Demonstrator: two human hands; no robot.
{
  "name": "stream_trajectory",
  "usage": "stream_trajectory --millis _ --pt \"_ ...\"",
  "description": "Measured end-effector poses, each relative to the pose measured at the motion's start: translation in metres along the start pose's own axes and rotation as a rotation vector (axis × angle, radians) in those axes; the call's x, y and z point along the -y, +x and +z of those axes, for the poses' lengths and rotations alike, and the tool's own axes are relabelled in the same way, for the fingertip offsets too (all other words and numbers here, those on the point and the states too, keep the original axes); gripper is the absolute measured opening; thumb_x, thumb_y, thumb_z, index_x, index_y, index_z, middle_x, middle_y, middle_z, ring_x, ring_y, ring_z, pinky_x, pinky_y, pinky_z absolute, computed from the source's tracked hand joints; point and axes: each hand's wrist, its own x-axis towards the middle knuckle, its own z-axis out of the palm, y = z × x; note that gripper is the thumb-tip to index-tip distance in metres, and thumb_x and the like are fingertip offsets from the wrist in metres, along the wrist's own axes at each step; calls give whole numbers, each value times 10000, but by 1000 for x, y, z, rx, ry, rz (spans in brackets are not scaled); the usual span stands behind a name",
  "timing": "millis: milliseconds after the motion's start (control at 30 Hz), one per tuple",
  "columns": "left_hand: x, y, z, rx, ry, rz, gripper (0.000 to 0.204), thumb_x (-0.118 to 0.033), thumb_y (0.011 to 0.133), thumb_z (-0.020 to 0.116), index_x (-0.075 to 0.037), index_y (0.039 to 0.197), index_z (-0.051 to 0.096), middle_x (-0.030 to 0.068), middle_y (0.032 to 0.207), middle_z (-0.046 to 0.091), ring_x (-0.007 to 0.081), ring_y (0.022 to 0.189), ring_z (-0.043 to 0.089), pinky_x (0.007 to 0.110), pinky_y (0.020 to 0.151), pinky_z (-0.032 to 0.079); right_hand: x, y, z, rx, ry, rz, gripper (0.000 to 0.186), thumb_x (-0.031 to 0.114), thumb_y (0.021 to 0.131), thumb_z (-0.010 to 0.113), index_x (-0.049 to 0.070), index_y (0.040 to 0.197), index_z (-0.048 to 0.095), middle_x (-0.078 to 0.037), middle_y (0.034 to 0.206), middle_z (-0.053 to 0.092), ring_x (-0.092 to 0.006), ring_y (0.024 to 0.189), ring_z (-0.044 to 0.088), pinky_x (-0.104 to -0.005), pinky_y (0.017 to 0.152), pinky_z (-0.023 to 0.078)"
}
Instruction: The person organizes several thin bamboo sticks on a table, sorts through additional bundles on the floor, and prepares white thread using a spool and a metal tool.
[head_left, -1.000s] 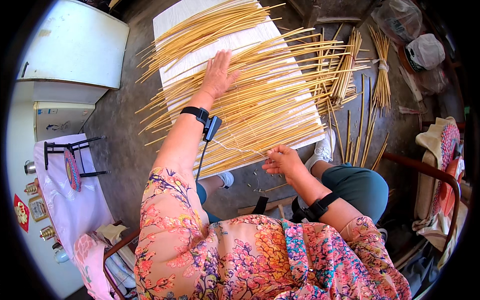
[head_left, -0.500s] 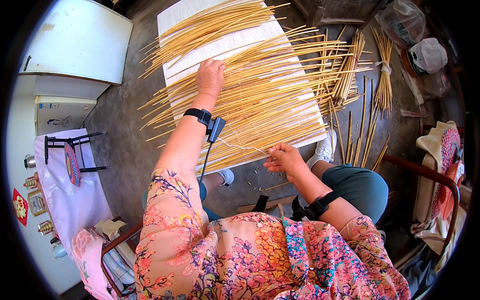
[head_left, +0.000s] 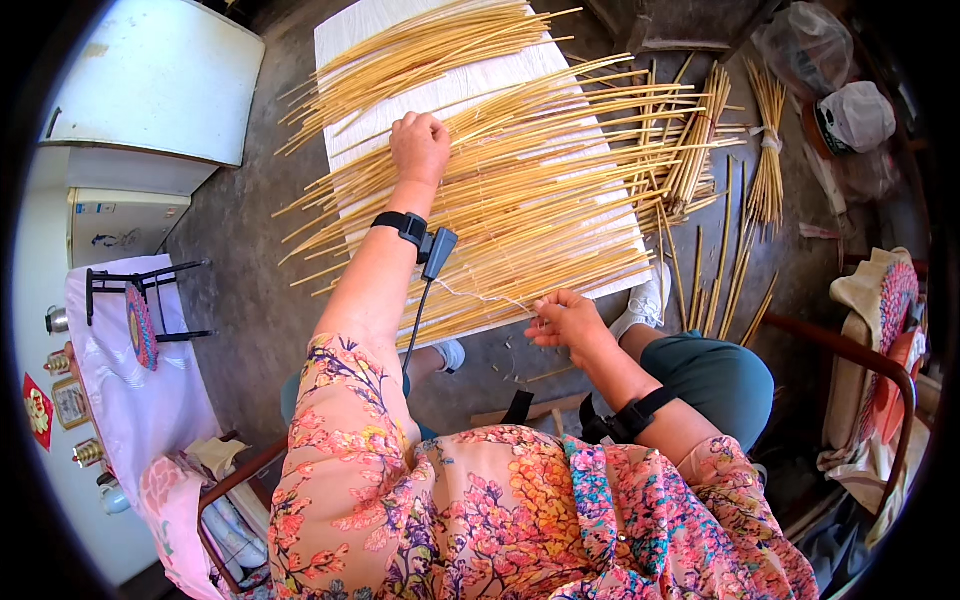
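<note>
A mat of thin yellow stalks point(head_left: 540, 190), crossed by stitched rows of thread, lies over a white board point(head_left: 612, 150). My left hand point(head_left: 420, 150) rests at the mat's far part with its fingers curled down among the stalks; its fingertips are hidden, so what it grips cannot be made out. Nearer my body, my right hand point(head_left: 566, 322) is closed in a pinch on a thin white string point(head_left: 485, 297). From those fingers the string runs slackly leftward over the near stalks, toward my left wrist.
Loose stalks point(head_left: 430, 60) lie across the board's far end. On the floor to the right are tied stalk bundles point(head_left: 768, 140) and scattered stalks. My shoe point(head_left: 648, 298) stands by the board's right corner. A chair armrest point(head_left: 850, 350) is at right; a white cabinet point(head_left: 160, 80) stands far left.
My left hand has shifted very slightly, staying at the mat's far part. My right hand keeps its pinch on the string in nearly the same place.
</note>
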Motion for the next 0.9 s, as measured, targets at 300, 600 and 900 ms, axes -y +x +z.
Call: stream_trajectory --millis 300,600,900 --pt "26 49 -4 189 231 130 59 -121 736 594 -118 790 618 61 838 616 272 870 562 403 719 461 0 -6 2 24 4 -10 151 207 872 579 70 847 521 -80 786 598 -202 686 648 -278 569 522" --pt "23 94 -20 200 355 201 133 -108 800 473 -78 756 594 113 787 639 290 776 608 411 668 485 2 -22 10 13 1 32 145 207 868 588 74 845 534 -68 788 600 -186 686 644 -272 566 513" --pt "22 62 -26 732 -202 97 396 -295 547 822 -68 818 645 109 824 641 243 774 599 327 671 475 3 -19 0 25 -16 -19 146 205 873 579 69 847 532 -68 783 594 -184 681 640 -273 559 509"
